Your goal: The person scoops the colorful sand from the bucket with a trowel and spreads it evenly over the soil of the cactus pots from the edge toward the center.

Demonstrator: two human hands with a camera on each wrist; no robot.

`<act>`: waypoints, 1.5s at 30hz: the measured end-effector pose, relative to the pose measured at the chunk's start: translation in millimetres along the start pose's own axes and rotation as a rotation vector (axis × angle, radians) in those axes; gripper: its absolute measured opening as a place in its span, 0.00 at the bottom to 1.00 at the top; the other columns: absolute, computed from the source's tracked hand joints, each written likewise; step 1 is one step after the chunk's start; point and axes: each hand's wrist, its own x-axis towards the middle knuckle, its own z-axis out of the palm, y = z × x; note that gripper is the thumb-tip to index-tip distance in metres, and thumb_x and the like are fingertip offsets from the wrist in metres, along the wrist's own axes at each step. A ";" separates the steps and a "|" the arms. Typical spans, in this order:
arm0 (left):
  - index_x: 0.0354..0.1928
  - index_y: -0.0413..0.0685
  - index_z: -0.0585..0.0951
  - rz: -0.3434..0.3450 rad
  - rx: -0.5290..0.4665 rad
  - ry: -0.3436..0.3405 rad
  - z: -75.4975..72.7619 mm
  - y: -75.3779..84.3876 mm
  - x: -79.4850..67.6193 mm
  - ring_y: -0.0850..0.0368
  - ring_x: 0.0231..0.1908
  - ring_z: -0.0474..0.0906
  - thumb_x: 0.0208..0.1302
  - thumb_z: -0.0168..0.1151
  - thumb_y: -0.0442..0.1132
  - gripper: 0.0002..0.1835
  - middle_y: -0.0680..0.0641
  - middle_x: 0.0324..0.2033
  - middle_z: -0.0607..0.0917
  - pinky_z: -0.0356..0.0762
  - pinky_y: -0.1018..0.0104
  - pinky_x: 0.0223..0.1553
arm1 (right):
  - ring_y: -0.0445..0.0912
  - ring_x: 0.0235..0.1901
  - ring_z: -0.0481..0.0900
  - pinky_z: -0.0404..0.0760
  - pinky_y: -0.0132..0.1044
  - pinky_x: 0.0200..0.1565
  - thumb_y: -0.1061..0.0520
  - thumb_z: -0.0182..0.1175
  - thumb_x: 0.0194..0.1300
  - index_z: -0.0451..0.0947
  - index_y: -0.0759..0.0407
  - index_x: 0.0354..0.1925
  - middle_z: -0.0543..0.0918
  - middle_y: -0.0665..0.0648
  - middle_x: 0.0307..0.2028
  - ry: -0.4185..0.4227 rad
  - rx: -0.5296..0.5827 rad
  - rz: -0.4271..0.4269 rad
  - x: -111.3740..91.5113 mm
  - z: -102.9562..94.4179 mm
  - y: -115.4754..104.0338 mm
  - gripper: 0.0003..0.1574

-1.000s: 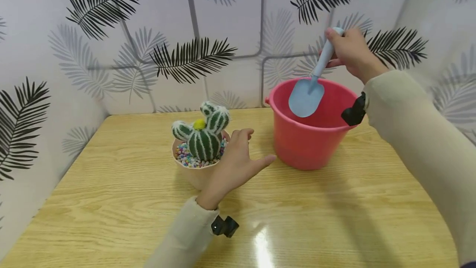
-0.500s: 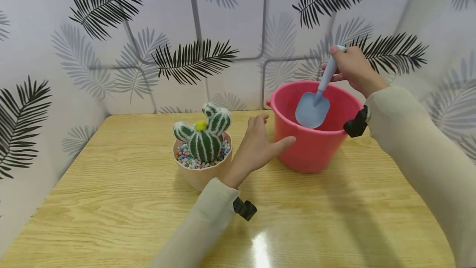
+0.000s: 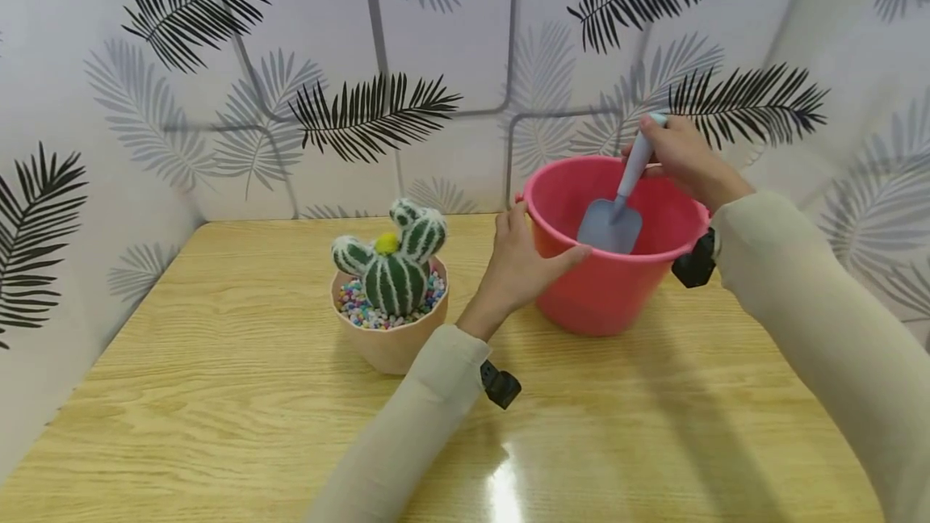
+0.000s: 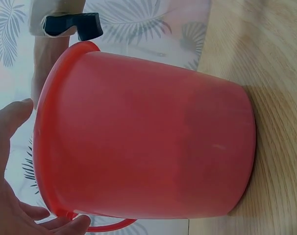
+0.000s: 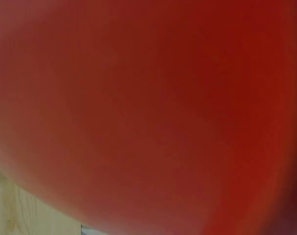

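My right hand [image 3: 686,153] grips the pale blue handle of a small toy shovel [image 3: 613,224], its blade pointing down inside a red bucket [image 3: 606,293]. The blade's lower tip is hidden behind the bucket's front rim. My left hand [image 3: 519,265] is at the bucket's left side, thumb and fingers spread wide. In the left wrist view, the left fingertips [image 4: 80,224] are right at the rim beside the handle's end, while the thumb [image 4: 18,115] stands just off the rim. The right wrist view is filled by the blurred red bucket wall [image 5: 138,117].
Left of the bucket stands a cream pot [image 3: 392,345] with a knitted green cactus [image 3: 395,281] in colourful pebbles. My left forearm [image 3: 414,418] passes close by the pot. Both stand on a wooden table [image 3: 218,394], with a leaf-patterned wall [image 3: 450,31] close behind.
The shovel has gone down into the bucket with my right hand. My left hand has moved right, from over the cactus pot's edge to the bucket's rim.
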 end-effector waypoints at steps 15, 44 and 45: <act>0.75 0.48 0.45 -0.011 0.024 -0.044 4.7 5.1 -0.6 0.50 0.62 0.63 0.50 0.70 0.59 0.58 0.43 0.65 0.59 0.73 0.53 0.58 | 0.37 0.46 0.73 0.78 0.24 0.43 0.48 0.46 0.74 0.61 0.62 0.63 0.70 0.55 0.52 -0.083 -0.080 -0.154 -3.0 13.0 28.5 0.27; 0.74 0.40 0.45 0.000 0.162 -0.035 4.8 7.0 1.6 0.48 0.73 0.48 0.53 0.67 0.61 0.59 0.44 0.75 0.47 0.63 0.53 0.67 | 0.30 0.33 0.80 0.81 0.25 0.37 0.46 0.42 0.75 0.61 0.73 0.58 0.81 0.46 0.36 -0.133 -0.041 -0.074 -1.2 20.9 38.6 0.32; 0.74 0.40 0.45 0.000 0.171 -0.035 4.5 7.4 1.5 0.48 0.73 0.48 0.53 0.66 0.62 0.59 0.44 0.75 0.47 0.63 0.54 0.67 | 0.30 0.33 0.80 0.81 0.26 0.36 0.46 0.42 0.75 0.61 0.74 0.58 0.81 0.45 0.35 -0.136 -0.036 -0.076 -0.7 20.7 38.5 0.31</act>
